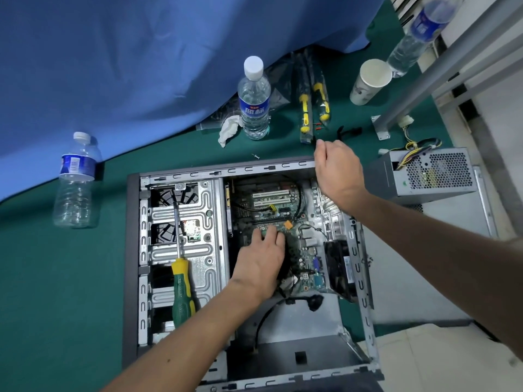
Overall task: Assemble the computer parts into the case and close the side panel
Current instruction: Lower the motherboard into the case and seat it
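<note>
**Open computer case on a green surface, both hands at it**

A green surface [56,278] carries the work, with a blue cloth [127,66] draped over its far side. The computer case [133,250] lies flat with its open side up. Inside it the green circuit board [300,250] sits in the right half, a black fan [338,267] at its right edge. A screwdriver [181,278] with a green and yellow handle rests on the metal drive cage [206,205] in the left half.

The left hand [261,261] reaches down onto the circuit board, fingers [271,233] extended and pressing near the middle of the board, grasping nothing visible. The right hand [338,171] sits at the far right corner of the case, fingers curled over the rim; what exactly they clasp cannot be told.

Just beside the case on the right stands a grey power supply [430,174] with coloured wires coming out of it. Behind the case are a water bottle [254,100], a crumpled tissue [229,130], two packaged yellow-handled screwdrivers [312,103] and a paper cup [369,80]. Another bottle [76,179] stands to the left, and a third bottle [421,32] at the far right.
</note>
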